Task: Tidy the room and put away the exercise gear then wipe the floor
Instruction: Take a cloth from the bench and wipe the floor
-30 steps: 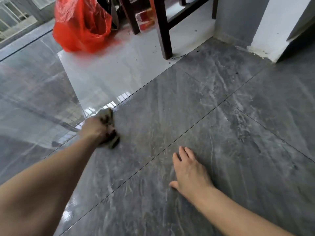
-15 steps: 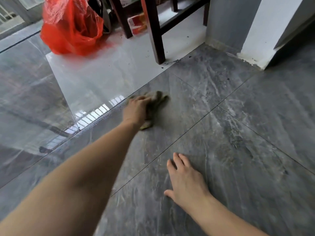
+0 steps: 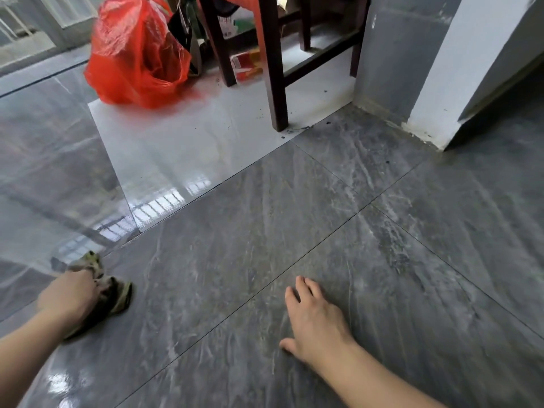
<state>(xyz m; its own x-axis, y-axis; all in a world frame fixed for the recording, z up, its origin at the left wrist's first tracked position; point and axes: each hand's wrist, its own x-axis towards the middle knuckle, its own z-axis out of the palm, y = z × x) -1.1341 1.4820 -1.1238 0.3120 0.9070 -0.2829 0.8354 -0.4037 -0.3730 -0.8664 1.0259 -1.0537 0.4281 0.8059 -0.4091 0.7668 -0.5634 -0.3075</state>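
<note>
My left hand [image 3: 69,298] presses a crumpled, dirty olive-brown rag [image 3: 113,291] onto the grey marbled floor tiles [image 3: 235,237] at the lower left, fingers closed on the cloth. The rag sticks out to the right of and above the knuckles. My right hand [image 3: 313,318] lies flat on the floor at lower centre, palm down, fingers together and pointing away from me, holding nothing. The tiles around the rag look glossy and wet.
A red plastic bag [image 3: 137,51] stands at the upper left on a white tile [image 3: 191,142]. Dark wooden chair legs [image 3: 275,83] rise behind it, with a red box [image 3: 245,64] underneath. A white and grey wall corner [image 3: 435,83] stands at the upper right.
My left hand swept the rag from the middle of the floor near the white tile back to the lower left. My right hand stayed planted on the floor.
</note>
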